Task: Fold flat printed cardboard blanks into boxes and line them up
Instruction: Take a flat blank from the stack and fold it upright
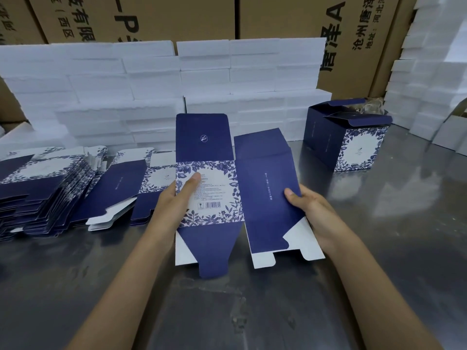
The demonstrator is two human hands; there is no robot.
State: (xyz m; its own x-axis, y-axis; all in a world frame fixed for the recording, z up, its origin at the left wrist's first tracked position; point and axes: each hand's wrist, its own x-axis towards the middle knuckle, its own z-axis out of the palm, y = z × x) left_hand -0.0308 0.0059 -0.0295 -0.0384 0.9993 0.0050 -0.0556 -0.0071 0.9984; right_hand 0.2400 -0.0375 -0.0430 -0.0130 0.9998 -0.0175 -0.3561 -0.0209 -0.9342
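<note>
A flat navy cardboard blank (262,198) with a white floral panel and barcode is held up over the middle of the metal table (379,248). My left hand (177,198) grips its left edge, thumb lying on the floral panel. At the right edge my right hand (307,210) pinches the plain navy panel. Its top flaps point away from me and the bottom flaps hang toward me. A stack of flat blanks (43,193) lies fanned out at the left. One folded box (348,137) stands at the back right with its top flaps open.
A wall of white foam blocks (156,92) runs along the back of the table, with more foam (434,72) stacked at the right. Brown shipping cartons (278,18) with printed characters rise behind them.
</note>
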